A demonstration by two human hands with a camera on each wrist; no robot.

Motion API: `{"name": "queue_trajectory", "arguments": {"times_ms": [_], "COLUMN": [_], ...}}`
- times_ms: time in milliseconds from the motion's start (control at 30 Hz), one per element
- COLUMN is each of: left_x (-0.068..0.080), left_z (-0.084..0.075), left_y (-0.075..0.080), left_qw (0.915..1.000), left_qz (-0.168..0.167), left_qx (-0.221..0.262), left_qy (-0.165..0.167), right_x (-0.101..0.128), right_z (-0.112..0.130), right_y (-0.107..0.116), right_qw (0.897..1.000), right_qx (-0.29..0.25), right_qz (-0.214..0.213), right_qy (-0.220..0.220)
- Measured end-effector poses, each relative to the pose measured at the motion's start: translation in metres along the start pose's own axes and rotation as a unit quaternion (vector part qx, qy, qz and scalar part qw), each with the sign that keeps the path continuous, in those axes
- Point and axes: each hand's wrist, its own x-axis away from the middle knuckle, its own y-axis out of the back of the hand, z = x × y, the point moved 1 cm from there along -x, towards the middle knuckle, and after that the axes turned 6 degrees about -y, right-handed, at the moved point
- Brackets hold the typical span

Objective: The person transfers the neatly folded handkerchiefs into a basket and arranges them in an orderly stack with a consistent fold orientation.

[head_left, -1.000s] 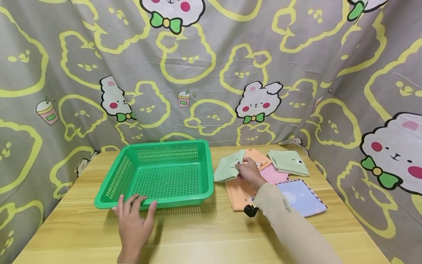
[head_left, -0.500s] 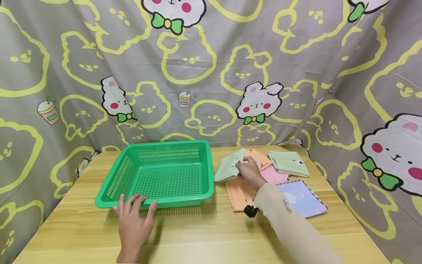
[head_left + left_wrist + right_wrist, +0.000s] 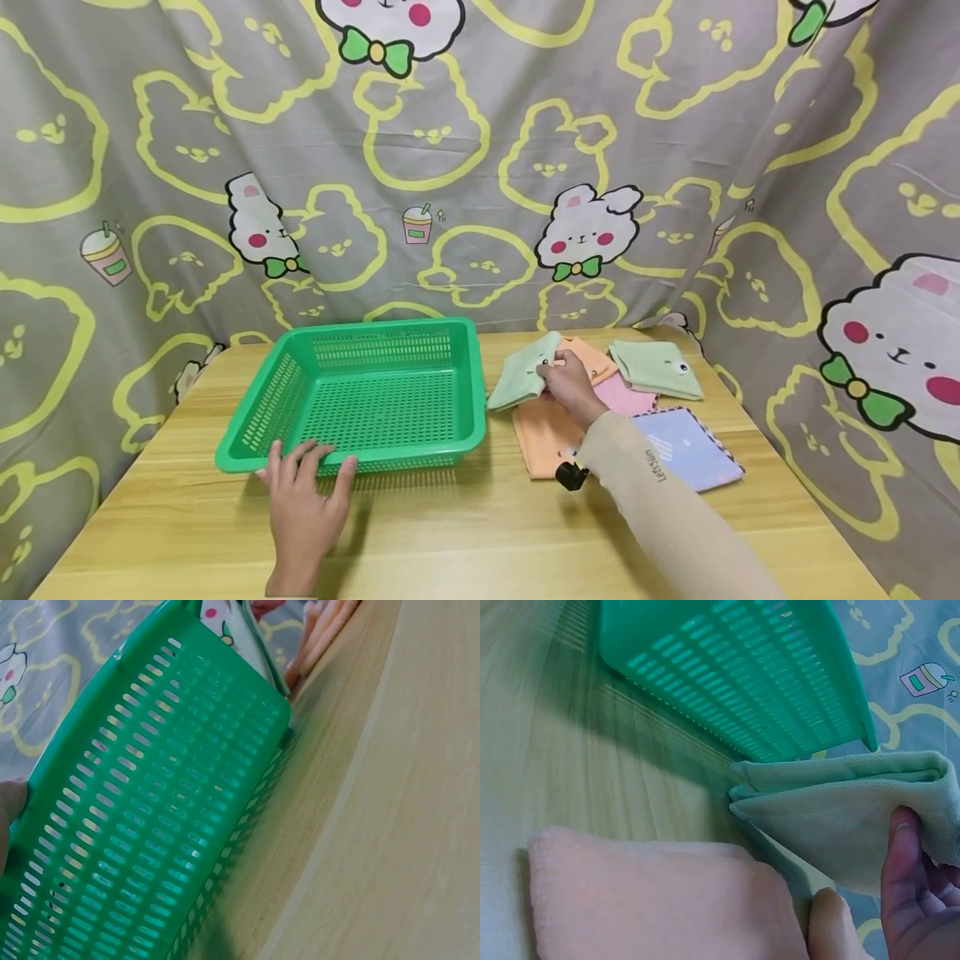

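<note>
Right hand (image 3: 576, 390) pinching folded pale-green cloth (image 3: 519, 373), left hand (image 3: 307, 508) loosely spread, touching near rim of rectangular green plastic basket (image 3: 412, 456)

1 beige right sleeve (image 3: 663, 504) bears 1 line of small dark lettering (image 3: 655, 467); 1 black fitting (image 3: 572, 476) sits at 8 o'clock from its cuff (image 3: 606, 442).

Basket (image 3: 408, 454): solid green. Held cloth (image 3: 517, 375): pale green, dark face marks. Other green cloth (image 3: 652, 371): same shade, white-and-black eye. Lower cloth (image 3: 543, 433): orange. Pink cloth (image 3: 622, 396). Blue cloth (image 3: 697, 458): white stripes, dark-patterned edge. Sleeve (image 3: 667, 500): beige, dark lettering. Curtain (image 3: 465, 92): grey, yellow outlines, white rabbits.
</note>
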Motion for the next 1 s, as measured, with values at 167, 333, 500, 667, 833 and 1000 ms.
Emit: {"name": "queue_trajectory", "arguments": {"times_ms": [167,333,500,667,833,1000], "left_x": [-0.001,-0.002,-0.001,0.0,0.0,0.001], "left_z": [0.0,-0.001,-0.001,0.0,0.0,-0.001], "left_y": [-0.001,-0.001,-0.001,-0.002,-0.002,-0.002], "left_qw": [1.0,0.9999,0.9997,0.9995,0.9995,0.9995], "left_qz": [-0.003,0.003,0.007,0.008,0.007,0.01], "left_qx": [0.004,0.012,0.024,0.029,0.03,0.028], "left_qy": [-0.005,0.001,0.007,0.005,0.003,0.009], "right_x": [-0.001,-0.002,-0.001,0.003,0.003,0.001], "right_z": [0.005,0.009,0.012,0.019,0.023,0.024], "right_y": [0.002,0.003,0.002,0.003,0.004,0.006], "right_qw": [1.0,0.999,1.0,1.0,1.0,1.0], "right_qx": [-0.018,-0.042,-0.027,-0.008,-0.005,-0.005], "right_qz": [-0.002,0.002,0.006,-0.008,-0.003,0.005], "right_qy": [0.005,0.007,0.015,0.016,0.017,0.021]}}
